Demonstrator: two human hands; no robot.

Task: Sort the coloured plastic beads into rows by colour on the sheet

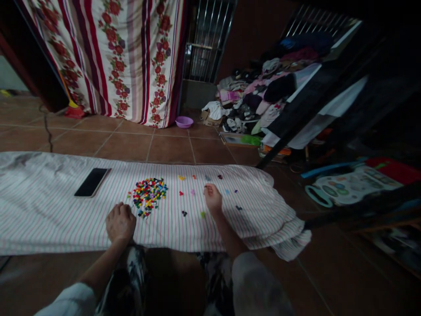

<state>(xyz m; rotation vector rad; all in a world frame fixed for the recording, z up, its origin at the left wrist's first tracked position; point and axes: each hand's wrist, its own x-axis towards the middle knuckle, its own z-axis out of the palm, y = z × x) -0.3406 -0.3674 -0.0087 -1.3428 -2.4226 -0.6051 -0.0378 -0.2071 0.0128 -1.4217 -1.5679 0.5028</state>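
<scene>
A mixed heap of small coloured pieces lies on a striped cloth. Just left of the heap's near edge, my left hand rests on the cloth, its fingers bent and their tips hidden. My right hand is over the sorted groups, fingers pressed together; something small and dark seems to be at the fingertips, too small to name. Around it lie small groups: yellow, red, pink, black, lime green, grey, light blue and dark red.
A phone lies left of the heap. Beyond the cloth are a floral curtain, a purple basin and a pile of clothes. A dark slanted post stands at the cloth's right end.
</scene>
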